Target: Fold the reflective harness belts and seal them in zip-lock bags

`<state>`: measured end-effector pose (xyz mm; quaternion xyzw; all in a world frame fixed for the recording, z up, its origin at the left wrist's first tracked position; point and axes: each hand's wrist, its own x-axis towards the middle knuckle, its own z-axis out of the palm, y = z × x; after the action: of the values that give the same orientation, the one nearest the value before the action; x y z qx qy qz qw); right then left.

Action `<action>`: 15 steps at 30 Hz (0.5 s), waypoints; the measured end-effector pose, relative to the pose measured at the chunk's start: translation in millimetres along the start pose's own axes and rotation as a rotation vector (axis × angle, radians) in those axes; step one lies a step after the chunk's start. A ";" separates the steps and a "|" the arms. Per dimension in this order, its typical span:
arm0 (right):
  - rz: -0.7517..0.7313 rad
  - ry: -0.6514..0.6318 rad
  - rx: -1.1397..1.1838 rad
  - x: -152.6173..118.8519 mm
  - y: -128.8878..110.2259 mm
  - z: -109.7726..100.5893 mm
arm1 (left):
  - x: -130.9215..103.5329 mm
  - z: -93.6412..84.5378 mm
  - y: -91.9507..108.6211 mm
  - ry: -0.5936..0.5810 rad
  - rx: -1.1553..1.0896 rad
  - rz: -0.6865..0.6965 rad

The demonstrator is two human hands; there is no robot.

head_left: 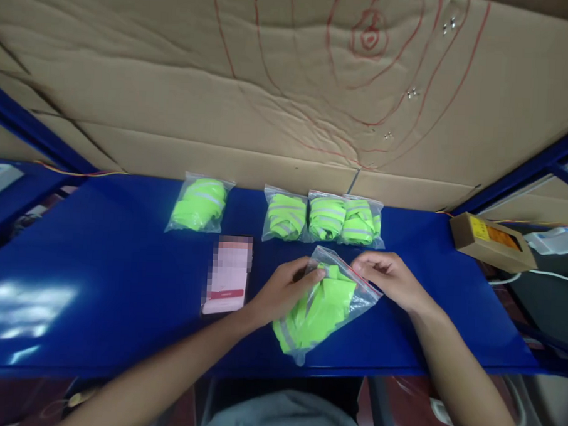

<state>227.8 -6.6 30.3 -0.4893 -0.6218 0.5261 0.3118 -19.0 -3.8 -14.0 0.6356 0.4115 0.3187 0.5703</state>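
Note:
A clear zip bag (362, 304) with a folded neon-yellow reflective strap bundle (324, 306) inside is tilted above the front of the blue table. My left hand (285, 288) grips the bag's left side, its thumb lying over the plastic near the top. At the red-lined zip edge, the fingers of my right hand (387, 277) are pinched on the bag's upper right. Behind them, three similar filled bags stand side by side: a left one (286, 217), a middle one (328, 218) and a right one (360, 221). Another filled bag (199, 204) lies farther left.
A phone (227, 276) with a lit, partly blurred screen lies left of my left hand on the blue table (121, 281). Cardboard (269, 112) with red curved lines walls off the back. A brown box (492, 242) sits at the right edge, near white cables.

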 end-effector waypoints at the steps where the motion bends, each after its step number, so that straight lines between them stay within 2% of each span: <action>1: 0.033 -0.062 0.004 -0.2 0.3 -3.7 | -1.2 -1.7 1.6 -0.017 0.060 -0.002; 4: 0.115 -0.201 0.027 0.2 3.4 -12.8 | -4.4 -3.9 6.9 -0.028 0.232 0.002; 6: 0.151 -0.221 0.030 0.9 5.0 -14.5 | -6.7 -3.4 8.9 0.012 0.269 0.046; 8: 0.153 -0.166 0.037 1.6 5.1 -12.5 | -10.7 -2.2 10.5 0.169 0.293 0.190; 10: 0.132 -0.068 0.090 1.3 4.2 -7.7 | -17.0 -0.5 13.8 0.333 0.317 0.393; 11: 0.118 -0.017 0.133 0.5 3.8 -4.5 | -20.6 0.6 16.3 0.349 0.299 0.467; 13: 0.074 0.066 0.216 -2.4 3.5 3.0 | -27.4 3.6 22.1 0.240 0.158 0.492; 15: -0.007 0.089 0.258 -7.3 3.8 11.0 | -31.7 7.6 26.9 0.052 -0.061 0.391</action>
<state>221.3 -17.4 24.8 -0.4658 -0.5361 0.5786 0.4011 -22.6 -35.7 13.5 0.6774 0.2851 0.4520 0.5055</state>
